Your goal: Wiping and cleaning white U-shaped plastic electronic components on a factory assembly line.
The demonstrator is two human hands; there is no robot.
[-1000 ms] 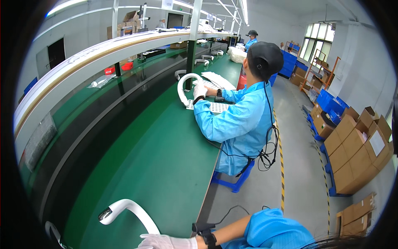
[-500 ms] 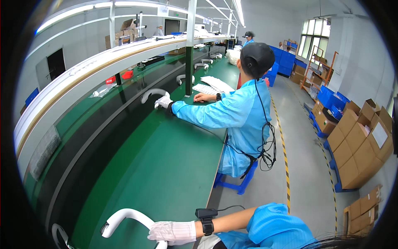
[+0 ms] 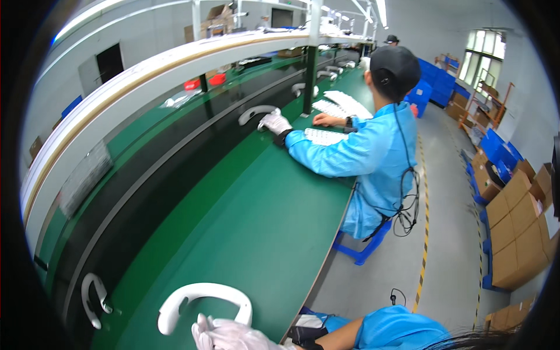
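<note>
A white, glossy C-shaped plastic piece point(image 3: 213, 289) lies on the green tabletop at the bottom of the picture, its curve facing away from me. My right hand point(image 3: 233, 336), in a pale striped glove, is just in front of it with fingers stretched out. The hand hides one end of the piece, so whether they touch cannot be told. My left hand is out of sight. A similar white curved piece point(image 3: 92, 300) rests at the lower left, beside the dark belt.
A co-worker point(image 3: 373, 140) in blue sits ahead along the bench, a gloved hand at another white curved piece point(image 3: 256, 111). White trays point(image 3: 344, 105) lie beyond. A raised shelf point(image 3: 175, 64) runs along the left. Cartons point(image 3: 519, 233) stand on the floor at right.
My right hand has come off the white C-shaped piece's end and drawn nearer to me, fingers now extended. The whole view has swung left. Another white tray shows beside the co-worker's arm.
</note>
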